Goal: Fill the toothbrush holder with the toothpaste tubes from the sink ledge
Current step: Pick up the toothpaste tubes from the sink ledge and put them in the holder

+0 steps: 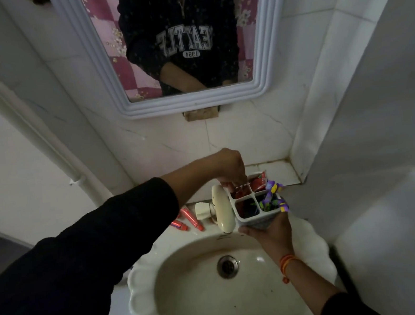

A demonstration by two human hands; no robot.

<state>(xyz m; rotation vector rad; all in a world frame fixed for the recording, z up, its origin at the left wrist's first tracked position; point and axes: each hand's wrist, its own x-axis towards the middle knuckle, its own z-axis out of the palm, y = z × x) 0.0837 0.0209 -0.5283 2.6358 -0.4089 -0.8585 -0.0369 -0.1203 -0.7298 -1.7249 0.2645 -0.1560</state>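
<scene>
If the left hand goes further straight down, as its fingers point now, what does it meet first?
Most likely the red toothpaste tube under the left hand, standing in a rear compartment of the toothbrush holder that the right hand holds; depth is unclear.

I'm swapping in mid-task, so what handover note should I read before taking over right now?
Left hand: above the toothbrush holder, fingers pinching the top of a red toothpaste tube going into the back-left compartment.
Right hand: holds the holder from below, above the sink and beside the tap.
Done: another red tube stands in the back compartment; purple toothbrushes fill the right one.
Left: three tubes lie on the ledge left of the tap. Front-left compartment looks free.
</scene>
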